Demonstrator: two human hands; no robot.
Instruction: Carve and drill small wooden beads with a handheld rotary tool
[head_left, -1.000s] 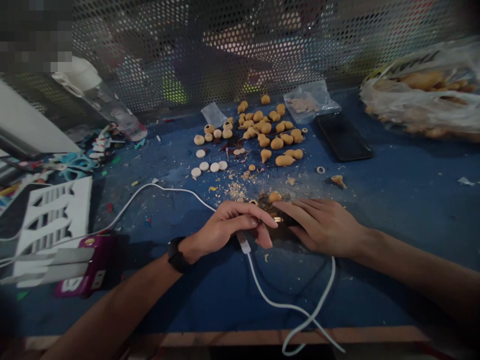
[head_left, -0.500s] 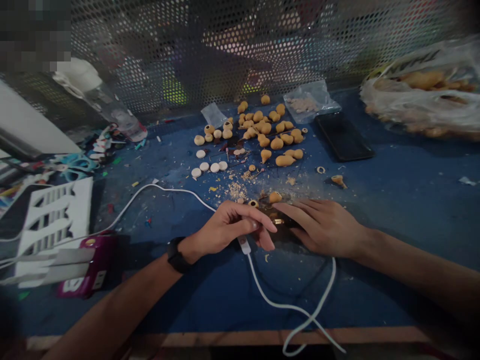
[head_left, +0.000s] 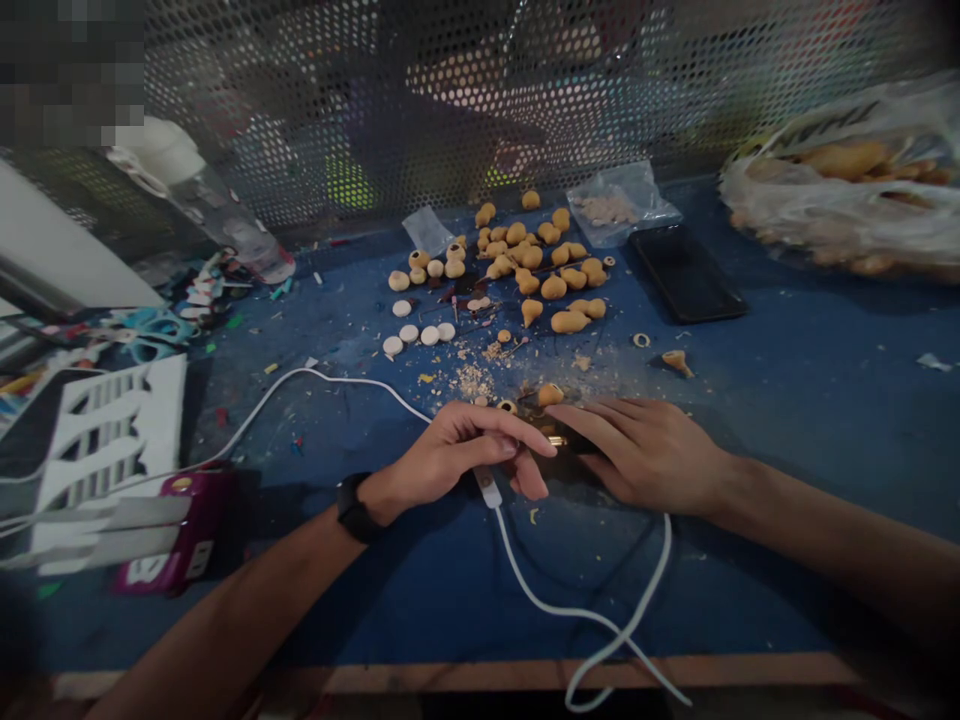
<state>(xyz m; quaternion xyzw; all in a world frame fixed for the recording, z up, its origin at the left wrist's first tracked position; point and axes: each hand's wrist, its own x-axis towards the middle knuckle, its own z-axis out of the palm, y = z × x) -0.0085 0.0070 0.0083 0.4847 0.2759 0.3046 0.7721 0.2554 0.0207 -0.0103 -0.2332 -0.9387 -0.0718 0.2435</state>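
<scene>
Dark tool with brass-coloured end [head_left: 568, 441], one: located between the two hands, low over the blue table [head_left: 825, 470]; long axis roughly crosswise to the person, brass end pointing left, dark body running right beneath the right fingers, remainder hidden. Right hand [head_left: 649, 455], one: palm down, fingers closed over the tool. Left hand [head_left: 487, 455], one, with black wristband [head_left: 358, 508]: index finger extended right to the brass end, thumb and other fingers curled in narrowly; contact with the tool, and anything pinched, cannot be told. White cord [head_left: 555, 607], with inline switch [head_left: 487, 490] just below the left hand: looped toward the near edge, one stretch rising to the right hand. Small tan gourd [head_left: 550, 394], one, just beyond the right fingertips. Holed gourd [head_left: 507, 407], one, just beyond the left hand, opening dark. Pale shavings [head_left: 472, 378], a scatter, farther off. White discs [head_left: 429, 335], several, left of these. Whole gourds [head_left: 553, 288], a group, behind. Black phone [head_left: 686, 272], one, lying flat, long axis slanting from far left to near right. Purple box [head_left: 169, 550], one, at far left.
</scene>
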